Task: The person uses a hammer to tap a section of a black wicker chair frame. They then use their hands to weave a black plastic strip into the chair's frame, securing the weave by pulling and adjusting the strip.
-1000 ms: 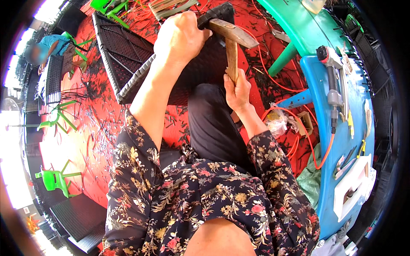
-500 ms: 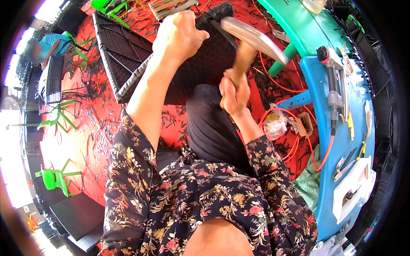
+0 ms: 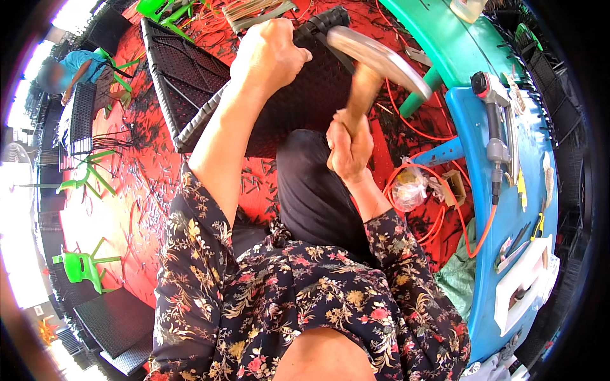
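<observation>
My right hand point(image 3: 349, 145) is wrapped around the wooden handle of a hammer point(image 3: 368, 76). Its long head is smeared by motion, over the right end of a black woven wicker piece point(image 3: 298, 95). That piece looks like a seat or box part, with wrapped edges and an open side showing diagonal ribs. My left hand point(image 3: 270, 54) is closed on its upper edge, thumb pointing toward the hammer head; whether the fingers also pinch something small is hidden. My dark-trousered knee point(image 3: 305, 159) is against the lower side of the wicker.
At right a blue table point(image 3: 467, 111) carries an air tool point(image 3: 495, 136), hand tools and a white tray point(image 3: 524, 286). Beside it stands a green table point(image 3: 445, 38). Orange hose and black scraps lie on the red floor point(image 3: 254, 209). Another person point(image 3: 82, 66) works far left.
The hammer and my right hand have barely shifted. My left hand stays on the wicker edge, and the wicker piece has moved only slightly. The other person's arm has moved.
</observation>
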The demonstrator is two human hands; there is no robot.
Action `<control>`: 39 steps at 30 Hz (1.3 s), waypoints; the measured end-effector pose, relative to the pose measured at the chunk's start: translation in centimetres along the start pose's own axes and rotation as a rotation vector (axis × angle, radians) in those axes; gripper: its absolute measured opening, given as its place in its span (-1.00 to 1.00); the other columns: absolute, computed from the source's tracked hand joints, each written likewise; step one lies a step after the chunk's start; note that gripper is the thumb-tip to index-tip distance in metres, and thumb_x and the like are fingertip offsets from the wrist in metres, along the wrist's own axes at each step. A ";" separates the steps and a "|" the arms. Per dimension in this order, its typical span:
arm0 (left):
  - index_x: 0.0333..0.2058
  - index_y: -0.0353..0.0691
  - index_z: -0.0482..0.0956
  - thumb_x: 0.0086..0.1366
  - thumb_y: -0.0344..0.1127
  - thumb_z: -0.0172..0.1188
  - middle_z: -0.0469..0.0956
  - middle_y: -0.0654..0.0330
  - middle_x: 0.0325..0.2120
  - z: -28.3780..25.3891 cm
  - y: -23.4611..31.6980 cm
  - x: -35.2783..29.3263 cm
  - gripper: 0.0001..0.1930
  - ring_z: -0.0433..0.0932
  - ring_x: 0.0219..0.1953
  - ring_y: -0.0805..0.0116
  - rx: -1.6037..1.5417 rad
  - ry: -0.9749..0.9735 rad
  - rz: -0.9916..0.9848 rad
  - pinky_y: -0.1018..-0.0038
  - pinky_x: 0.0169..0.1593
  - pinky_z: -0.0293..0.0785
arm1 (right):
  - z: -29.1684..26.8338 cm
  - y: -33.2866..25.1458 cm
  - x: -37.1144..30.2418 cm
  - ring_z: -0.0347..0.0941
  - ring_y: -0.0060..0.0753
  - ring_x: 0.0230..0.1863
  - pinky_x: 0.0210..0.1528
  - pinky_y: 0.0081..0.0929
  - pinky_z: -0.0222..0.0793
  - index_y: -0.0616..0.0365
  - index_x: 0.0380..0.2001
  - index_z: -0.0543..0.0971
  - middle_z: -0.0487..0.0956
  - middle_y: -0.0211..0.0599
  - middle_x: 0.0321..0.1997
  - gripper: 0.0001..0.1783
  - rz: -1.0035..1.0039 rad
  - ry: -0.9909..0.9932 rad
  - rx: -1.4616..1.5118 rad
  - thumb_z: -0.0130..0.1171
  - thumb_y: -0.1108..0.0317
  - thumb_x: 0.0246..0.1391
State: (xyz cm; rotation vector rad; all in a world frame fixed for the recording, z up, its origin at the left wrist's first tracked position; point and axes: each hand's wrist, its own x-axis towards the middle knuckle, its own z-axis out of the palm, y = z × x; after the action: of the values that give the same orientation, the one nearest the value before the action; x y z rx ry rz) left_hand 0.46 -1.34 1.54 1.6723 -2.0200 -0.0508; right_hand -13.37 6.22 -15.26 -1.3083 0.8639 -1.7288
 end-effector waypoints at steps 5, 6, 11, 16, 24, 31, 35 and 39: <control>-0.45 -0.34 0.58 -0.07 -0.18 0.39 0.56 -0.16 -0.43 -0.8 0.2 0.2 -0.67 0.56 -0.26 -0.11 0.034 0.034 0.021 0.17 -0.17 0.49 | 0.1 0.7 1.7 0.44 -0.44 -0.56 -0.45 -0.51 0.36 0.22 -0.26 0.44 0.49 -0.27 -0.52 -0.84 -0.019 -0.057 -0.282 0.13 0.39 0.14; -0.45 -0.33 0.58 -0.07 -0.18 0.39 0.56 -0.16 -0.42 -0.5 0.1 0.0 -0.67 0.56 -0.25 -0.11 0.036 0.036 0.014 0.16 -0.17 0.49 | -0.2 0.6 1.3 0.44 -0.40 -0.57 -0.45 -0.50 0.36 0.22 -0.27 0.43 0.48 -0.23 -0.53 -0.84 0.001 -0.040 -0.201 0.13 0.39 0.13; -0.44 -0.31 0.59 -0.07 -0.17 0.39 0.56 -0.15 -0.44 -0.5 0.0 0.0 -0.68 0.56 -0.25 -0.12 0.048 0.015 0.034 0.16 -0.17 0.48 | 0.7 -1.2 1.5 0.48 -0.28 -0.55 -0.46 -0.44 0.38 0.19 -0.30 0.43 0.49 -0.17 -0.48 -0.83 -0.194 -0.007 -0.464 0.16 0.36 0.12; -0.43 -0.31 0.58 -0.07 -0.16 0.39 0.57 -0.15 -0.42 -0.2 -0.1 0.4 -0.67 0.56 -0.25 -0.11 0.001 -0.016 -0.025 0.16 -0.15 0.48 | -0.5 0.8 0.4 0.47 -0.38 -0.55 -0.48 -0.47 0.37 0.21 -0.29 0.45 0.48 -0.26 -0.50 -0.86 0.071 -0.068 -0.241 0.13 0.37 0.15; -0.35 -0.32 0.60 -0.05 -0.10 0.35 0.55 -0.11 -0.54 0.2 -0.6 -0.5 -0.61 0.59 -0.40 -0.02 0.021 0.111 -0.002 0.26 -0.28 0.46 | -2.7 1.4 -1.9 0.35 -0.65 -0.55 -0.46 -0.60 0.32 0.23 -0.23 0.46 0.44 -0.44 -0.51 -0.84 0.028 0.025 -0.059 0.11 0.37 0.18; -0.32 -0.30 0.63 0.14 -0.03 0.21 0.58 -0.04 -0.55 0.0 -1.0 -0.7 -0.61 0.59 -0.46 0.10 0.008 0.119 0.009 0.29 -0.31 0.45 | -3.7 1.1 -3.2 0.27 -0.75 -0.62 -0.54 -0.66 0.24 0.21 -0.23 0.46 0.38 -0.53 -0.57 -0.85 0.082 0.025 -0.025 0.09 0.37 0.19; -0.37 -0.28 0.63 0.13 0.03 0.21 0.57 -0.03 -0.55 -0.3 -2.0 -0.5 -0.59 0.58 -0.44 0.10 -0.186 0.091 -0.020 0.28 -0.28 0.46 | -3.5 0.6 -3.2 0.26 -0.75 -0.61 -0.54 -0.67 0.23 0.21 -0.22 0.45 0.38 -0.54 -0.57 -0.85 0.072 -0.001 0.006 0.09 0.38 0.19; -0.41 -0.26 0.62 0.11 0.07 0.22 0.58 -0.13 -0.45 -0.6 -1.4 -0.5 -0.57 0.59 -0.31 -0.08 -0.147 0.050 -0.045 0.15 -0.19 0.50 | -3.1 -0.7 -1.8 0.24 -0.76 -0.62 -0.54 -0.69 0.21 0.23 -0.21 0.45 0.38 -0.55 -0.57 -0.84 -0.016 0.004 -0.018 0.09 0.39 0.19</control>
State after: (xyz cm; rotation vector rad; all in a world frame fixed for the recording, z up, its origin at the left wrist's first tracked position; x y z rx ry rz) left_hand 1.99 -1.04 1.38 1.6114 -1.8939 -0.1680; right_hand -16.21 8.32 -16.12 -1.3277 0.8752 -1.7403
